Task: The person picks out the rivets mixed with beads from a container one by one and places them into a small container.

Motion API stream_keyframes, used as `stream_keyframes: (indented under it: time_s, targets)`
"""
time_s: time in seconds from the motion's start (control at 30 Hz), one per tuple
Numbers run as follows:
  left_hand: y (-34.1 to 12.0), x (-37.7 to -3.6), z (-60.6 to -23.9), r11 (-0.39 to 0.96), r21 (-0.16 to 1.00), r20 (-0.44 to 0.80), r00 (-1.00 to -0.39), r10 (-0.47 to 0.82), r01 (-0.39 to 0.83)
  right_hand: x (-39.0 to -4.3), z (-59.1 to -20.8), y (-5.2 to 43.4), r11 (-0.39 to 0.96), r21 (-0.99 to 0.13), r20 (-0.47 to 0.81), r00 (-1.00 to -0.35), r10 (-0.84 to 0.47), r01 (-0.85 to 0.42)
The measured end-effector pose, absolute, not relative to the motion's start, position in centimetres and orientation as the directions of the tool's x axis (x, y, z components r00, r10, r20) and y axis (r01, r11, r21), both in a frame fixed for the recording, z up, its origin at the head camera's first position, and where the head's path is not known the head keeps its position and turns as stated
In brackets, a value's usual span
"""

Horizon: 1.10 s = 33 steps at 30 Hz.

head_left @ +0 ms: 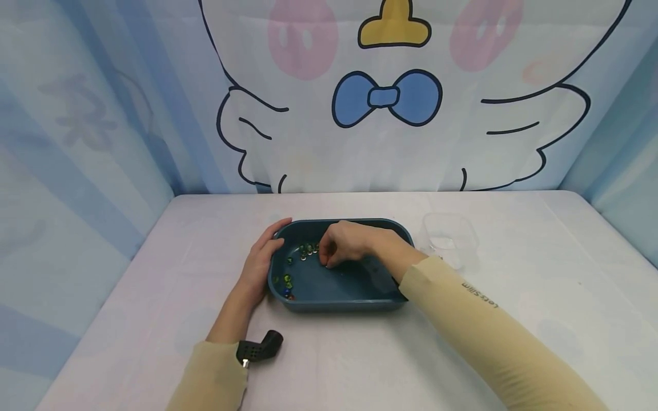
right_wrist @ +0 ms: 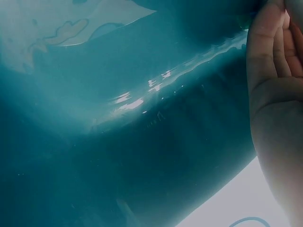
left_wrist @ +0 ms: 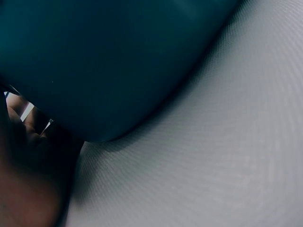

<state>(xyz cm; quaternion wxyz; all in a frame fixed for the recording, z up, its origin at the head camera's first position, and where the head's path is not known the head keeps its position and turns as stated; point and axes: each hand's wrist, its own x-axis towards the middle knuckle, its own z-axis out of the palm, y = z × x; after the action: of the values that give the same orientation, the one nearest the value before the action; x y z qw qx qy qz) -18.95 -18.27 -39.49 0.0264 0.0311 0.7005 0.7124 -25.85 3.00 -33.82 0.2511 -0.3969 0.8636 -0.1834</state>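
A dark teal rectangular basin (head_left: pixel 339 305) sits on the table, its wall (left_wrist: pixel 118 61) filling much of the left wrist view. My left hand (head_left: pixel 259 265) grips its left rim, thumb over the edge and fingers along the outside. Small glass marbles (head_left: pixel 308 249) are grouped near the back left inside, with several more marbles (head_left: pixel 288 281) along the left side in green, blue and orange. My right hand (head_left: pixel 346 242) reaches in from the right, fingers bent and tips together low over the basin floor (right_wrist: pixel 142 156), beside the back group. I cannot tell whether a marble is between the fingertips.
A clear plastic box (head_left: pixel 449 234) stands to the right of the basin, close behind my right forearm. The table (head_left: pixel 540 319) has a pale cloth cover. A printed curtain (head_left: pixel 385 154) hangs along its back edge. A black wrist camera (head_left: pixel 262 346) is strapped to my left wrist.
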Motion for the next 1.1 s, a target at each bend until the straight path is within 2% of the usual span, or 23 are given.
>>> stream_keyframes:
  time_s: [0.27,0.67,1.1]
  targets:
    - [-18.11,-19.01,-39.47,-0.017,1.0,0.01,-0.997,0.082,0.008,-25.83,-33.74,3.23,0.621,-0.519,-0.299,-0.556,-0.775,-0.587]
    - [-18.0,-19.06,-39.58,-0.032,0.999,0.024,-0.995,0.095,0.021,-26.11,-33.47,3.9,0.546,-0.625,-0.252,-0.517,-0.818,-0.559]
    - [-18.17,-18.89,-39.35,-0.022,1.0,0.003,-0.996,0.087,0.001,-25.54,-32.88,3.64,0.485,-0.677,-0.152,-0.54,-0.828,-0.553]
